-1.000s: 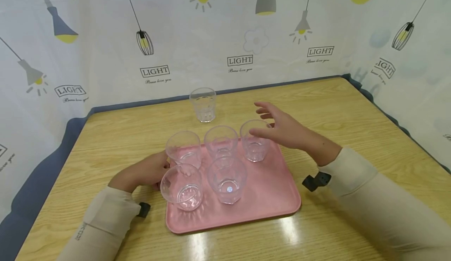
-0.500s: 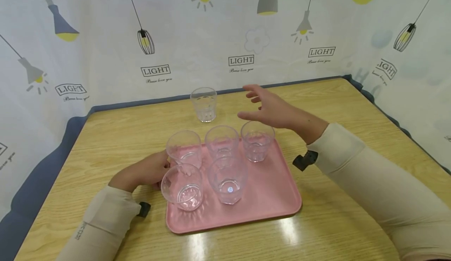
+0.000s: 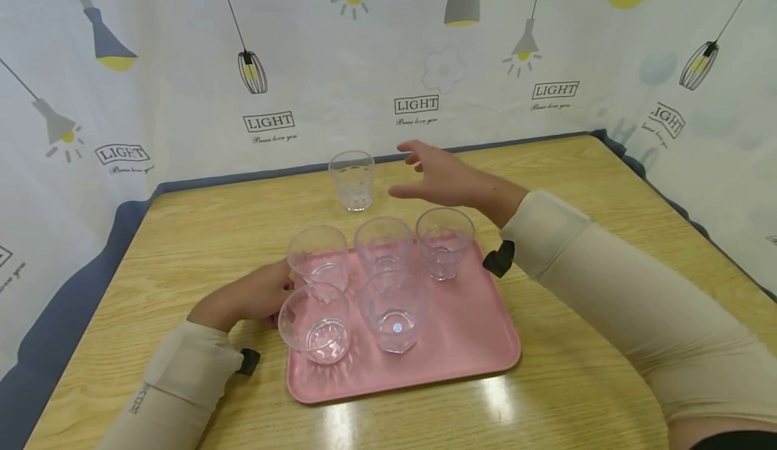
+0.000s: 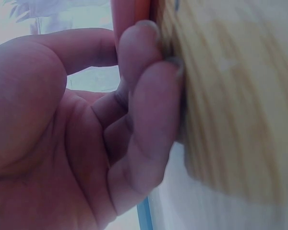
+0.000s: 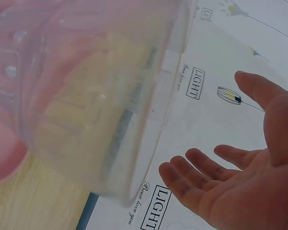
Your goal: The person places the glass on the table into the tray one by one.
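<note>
A pink tray [image 3: 461,342] bears several clear plastic cups, among them a back-right cup [image 3: 445,241] and a front-left cup [image 3: 315,325]. At the tray's left edge my left hand [image 3: 257,295] pinches the rim; in the left wrist view the thumb and curled fingers [image 4: 149,105] meet at it. One more clear cup [image 3: 353,183] stands upright on the table behind the tray. My right hand [image 3: 446,177] hangs in the air to the right of that cup, thumb and fingers spread apart, touching nothing. In the right wrist view a tray cup [image 5: 96,96] looms close to the camera.
The wooden table [image 3: 200,234] reaches back to a white curtain [image 3: 340,99] printed with lamps. The cups on the tray stand close together, with bare tray at the front right.
My right hand has moved left and back, from over the back-right cup on the tray toward the lone cup behind. The left hand and the tray have stayed in place.
</note>
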The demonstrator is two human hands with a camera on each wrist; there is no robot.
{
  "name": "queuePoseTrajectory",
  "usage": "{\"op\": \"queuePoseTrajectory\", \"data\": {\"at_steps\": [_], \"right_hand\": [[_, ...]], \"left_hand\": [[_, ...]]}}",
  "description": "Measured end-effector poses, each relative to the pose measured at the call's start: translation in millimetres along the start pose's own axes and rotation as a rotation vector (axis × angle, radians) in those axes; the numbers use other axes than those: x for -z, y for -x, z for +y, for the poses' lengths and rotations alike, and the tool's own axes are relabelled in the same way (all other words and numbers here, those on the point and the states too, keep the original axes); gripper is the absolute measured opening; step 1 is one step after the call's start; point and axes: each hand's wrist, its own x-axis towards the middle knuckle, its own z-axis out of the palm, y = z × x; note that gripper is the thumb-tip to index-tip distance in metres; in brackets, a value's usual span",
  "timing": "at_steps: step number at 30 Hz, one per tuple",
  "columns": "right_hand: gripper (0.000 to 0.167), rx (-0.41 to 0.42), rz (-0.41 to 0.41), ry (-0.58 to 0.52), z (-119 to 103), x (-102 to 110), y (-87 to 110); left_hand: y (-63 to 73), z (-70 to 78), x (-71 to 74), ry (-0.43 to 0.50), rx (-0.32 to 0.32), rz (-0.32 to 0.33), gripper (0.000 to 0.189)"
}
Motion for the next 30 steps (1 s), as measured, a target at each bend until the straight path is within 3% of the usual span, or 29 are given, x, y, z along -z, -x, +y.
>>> {"op": "queuePoseTrajectory", "data": {"at_steps": [11,16,30], "right_hand": [[0.086,-0.04,-0.04,0.02,6,5,-14.7],[0.086,-0.022,-0.042,0.06,6,7,-23.1],[0.09,-0.086,-0.157,0.112,-11,4,-68.2]], "left_hand": [[-1.7,-0.8,-0.8,0.023,-0.044,-0.011,0.059],[-1.7,-2.7,-0.9,0.032,-0.014,-0.015,0.057],[0.0,-3.4,0.6,0.052,-0.01,-0.013,0.055]]}}
